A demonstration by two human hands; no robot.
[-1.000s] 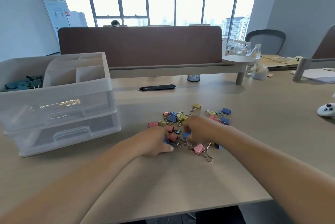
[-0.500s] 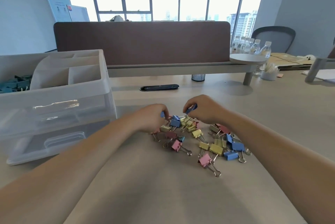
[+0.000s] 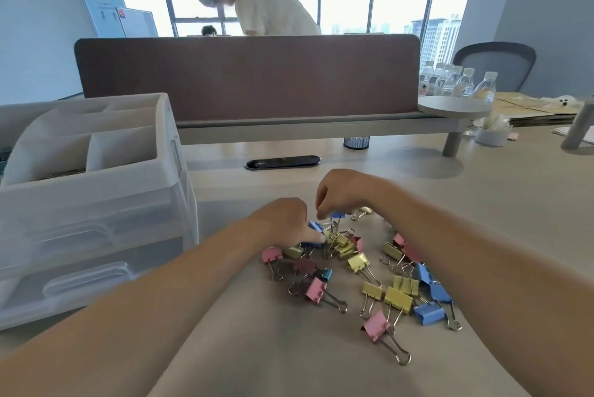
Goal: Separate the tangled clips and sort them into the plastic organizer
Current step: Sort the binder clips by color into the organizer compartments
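Note:
A heap of pink, yellow and blue binder clips (image 3: 356,265) lies on the desk in front of me. My right hand (image 3: 344,192) pinches a small blue clip (image 3: 337,215) a little above the heap; wire handles of other clips hang tangled below it. My left hand (image 3: 284,220) grips another blue clip (image 3: 315,227) at the heap's left edge, fingertips down among the yellow clips. The translucent plastic organizer (image 3: 96,204), with open top compartments and drawers, stands at the left.
A brown divider panel (image 3: 250,75) closes the desk's far side, with a person bending behind it. A black cable slot (image 3: 283,161) and a mesh cup (image 3: 356,142) lie beyond my hands. Water bottles (image 3: 459,83) stand at the right on a round shelf.
Both hands stay at the heap's far side; the right hand has raised its blue clip slightly while the left holds the other down. A person has come into view behind the divider.

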